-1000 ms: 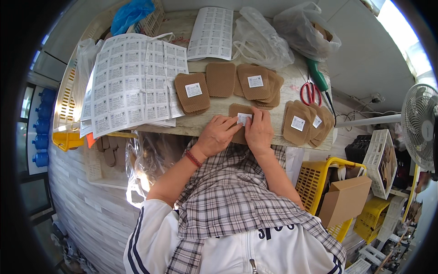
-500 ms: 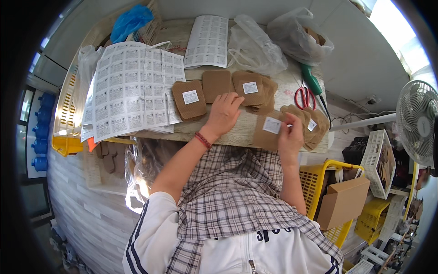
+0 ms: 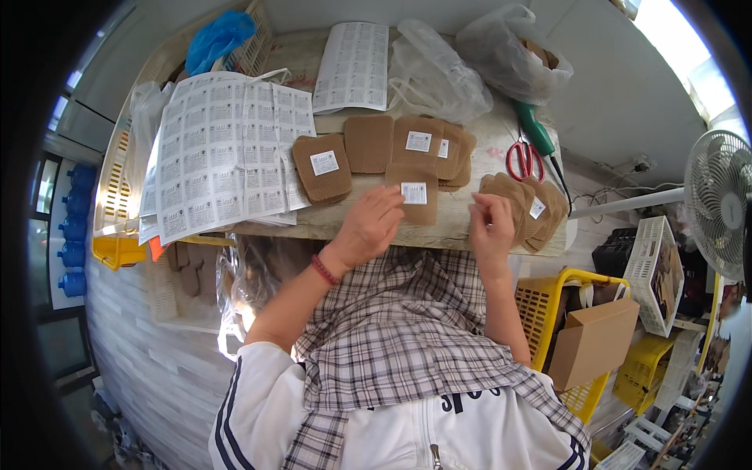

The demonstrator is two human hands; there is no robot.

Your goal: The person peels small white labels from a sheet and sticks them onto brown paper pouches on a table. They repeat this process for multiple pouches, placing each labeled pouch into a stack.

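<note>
A brown ribbed patch with a white label (image 3: 421, 213) lies at the table's front edge. My left hand (image 3: 368, 227), a red beaded bracelet on its wrist, has closed fingers over that patch's left edge. To the right, my right hand (image 3: 493, 229) is curled with thumb and fingertips together, and nothing shows in it. It is beside a fanned pile of brown patches (image 3: 513, 192), one bearing a label. Behind are a labelled stack (image 3: 321, 184), a plain stack (image 3: 368, 145) and an overlapping labelled group (image 3: 419, 127).
Printed label sheets (image 3: 207, 157) cover the table's left side, with another sheet (image 3: 352, 66) behind. Clear plastic bags (image 3: 439, 74) lie at the back. Red-handled scissors (image 3: 523, 160) and a green corded tool (image 3: 535, 129) lie right. A fan (image 3: 717, 207) and yellow basket (image 3: 536, 313) stand beyond.
The labelled patch has moved left from my right hand to my left hand's fingertips. My left hand has drawn back toward me, and my right hand has let the patch go.
</note>
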